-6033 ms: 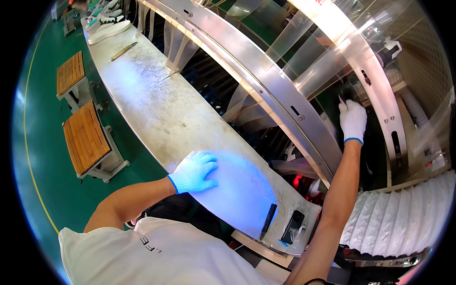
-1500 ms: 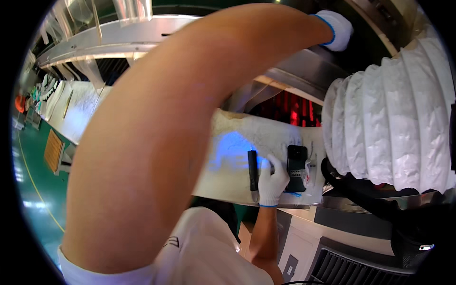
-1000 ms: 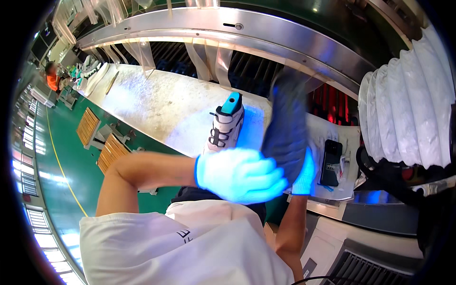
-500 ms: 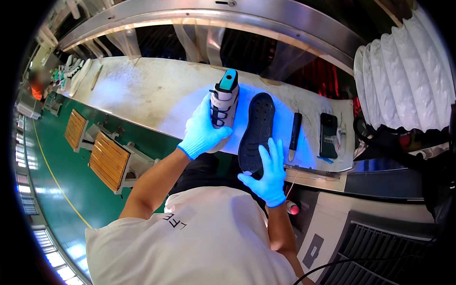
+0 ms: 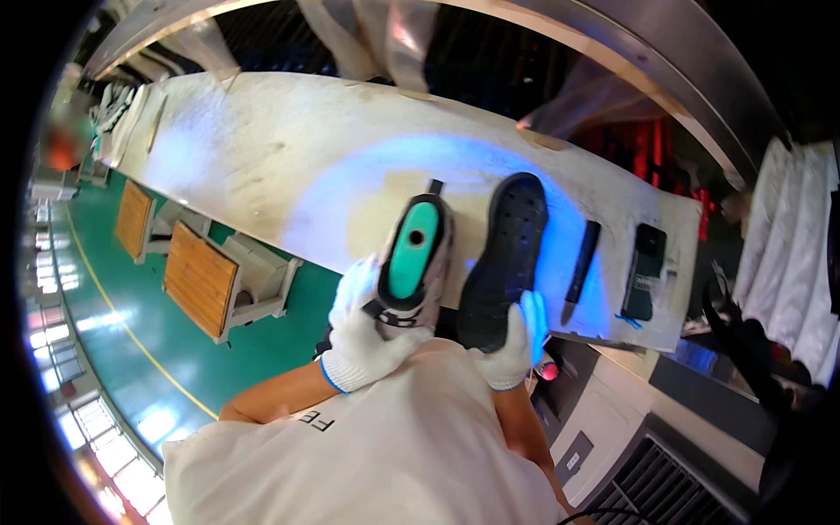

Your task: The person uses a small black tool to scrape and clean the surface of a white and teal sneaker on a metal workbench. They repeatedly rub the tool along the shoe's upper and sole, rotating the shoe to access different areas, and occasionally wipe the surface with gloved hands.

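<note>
My left hand [image 5: 360,348], in a white knit glove, is wrapped round a light-coloured shoe upper [image 5: 435,302] with black trim. A teal shoe last [image 5: 411,249] with a round hole on top fills the upper's opening. Beside it to the right, my gloved right hand [image 5: 506,357] grips the near end of a black shoe sole [image 5: 505,249]. Small holes dot the sole's far half. Shoe and sole are side by side, apart, at the bench's near edge. The fingers beneath both things are partly hidden.
A black-handled knife [image 5: 582,271] and a dark phone [image 5: 646,271] lie on the pale bench [image 5: 271,157] to the right. Blue light falls around the sole. Plastic strip curtains [image 5: 402,44] hang behind. Wooden-topped stands [image 5: 201,278] are at left; a person [image 5: 63,144] is far left.
My left hand has drawn the shoe closer to my body and tipped it, so the last's top shows. My right hand has closed on the sole's near end. The view has shifted.
</note>
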Available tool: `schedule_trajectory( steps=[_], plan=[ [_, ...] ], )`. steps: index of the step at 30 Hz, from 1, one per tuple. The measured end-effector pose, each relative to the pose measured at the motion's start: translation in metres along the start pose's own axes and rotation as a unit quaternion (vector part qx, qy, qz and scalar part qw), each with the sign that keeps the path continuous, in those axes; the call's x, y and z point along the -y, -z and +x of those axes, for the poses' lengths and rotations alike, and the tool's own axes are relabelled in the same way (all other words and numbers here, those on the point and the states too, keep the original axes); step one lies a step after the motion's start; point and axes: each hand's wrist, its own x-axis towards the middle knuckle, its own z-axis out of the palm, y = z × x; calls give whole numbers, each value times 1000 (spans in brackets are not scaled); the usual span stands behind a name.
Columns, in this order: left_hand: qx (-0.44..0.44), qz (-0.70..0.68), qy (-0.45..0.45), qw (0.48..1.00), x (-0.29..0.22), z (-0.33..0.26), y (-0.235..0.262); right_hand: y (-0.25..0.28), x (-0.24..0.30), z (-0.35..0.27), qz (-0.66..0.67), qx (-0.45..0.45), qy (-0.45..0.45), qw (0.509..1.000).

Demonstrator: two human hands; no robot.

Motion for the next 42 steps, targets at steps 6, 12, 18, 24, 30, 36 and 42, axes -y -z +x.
schedule_trajectory(
  steps=[6, 12, 18, 24, 30, 36, 42],
  plan=[
    [-16, -17, -59, 998, 6, -3, 13, 8, 4, 6, 19, -9, 7, 1000],
    [28, 76, -381, 921, 30, -6, 37, 9, 13, 25, -7, -22, 3, 1000],
    [24, 62, -481, 874, -17, 54, 46, 70, 41, 67, 29, -64, 64, 995],
    [150, -105, -150, 972, -109, 70, 81, 134, 110, 77, 241, -173, -103, 950],
    [-11, -290, -234, 928, -71, 51, 22, 135, 117, 93, 465, -126, -134, 866],
    [4, -191, -362, 912, -79, 32, 21, 129, 115, 95, 469, -57, -136, 871],
    [47, -237, -353, 904, -75, 13, 27, 120, 102, 82, 565, -59, -138, 811]
  ],
)
